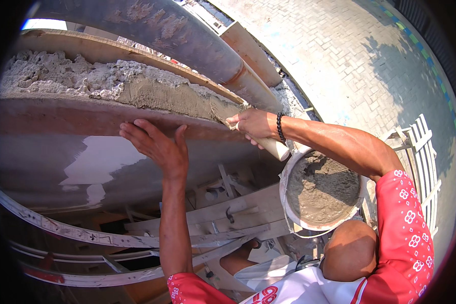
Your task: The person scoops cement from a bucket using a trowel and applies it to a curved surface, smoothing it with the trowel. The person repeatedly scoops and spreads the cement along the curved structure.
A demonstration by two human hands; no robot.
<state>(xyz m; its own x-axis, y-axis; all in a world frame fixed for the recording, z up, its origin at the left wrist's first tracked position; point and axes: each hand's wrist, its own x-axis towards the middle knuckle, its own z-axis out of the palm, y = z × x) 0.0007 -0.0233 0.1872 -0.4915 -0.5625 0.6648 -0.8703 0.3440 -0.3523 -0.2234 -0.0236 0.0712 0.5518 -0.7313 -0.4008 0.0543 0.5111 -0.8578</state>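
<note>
Cream-handled trowel (275, 148): at the right end of the damp-looking grey mortar strip (162, 96) on the wall's top edge; its blade is largely hidden.
Long axis: slanted; the rounded handle butt points near and right, toward the round white bucket (285, 195), the blade end far and left, onto the mortar.
Right hand (257, 124): fingers closed around the trowel near the handle's front; a black beaded bracelet (279, 126) circles the wrist.
Left hand (159, 147): empty, fingers spread and thumb apart, seemingly resting on the reddish-brown wall face (76, 115) below the strip.
Bucket: just beside the handle butt, near side, filled with grey mortar (319, 195).
Mortar risk: too steep or hard a stroke could drag the strip off the narrow edge, dropping lumps past the left hand.
Handle risk: a backward swing could knock the butt against the bucket's rim.
</note>
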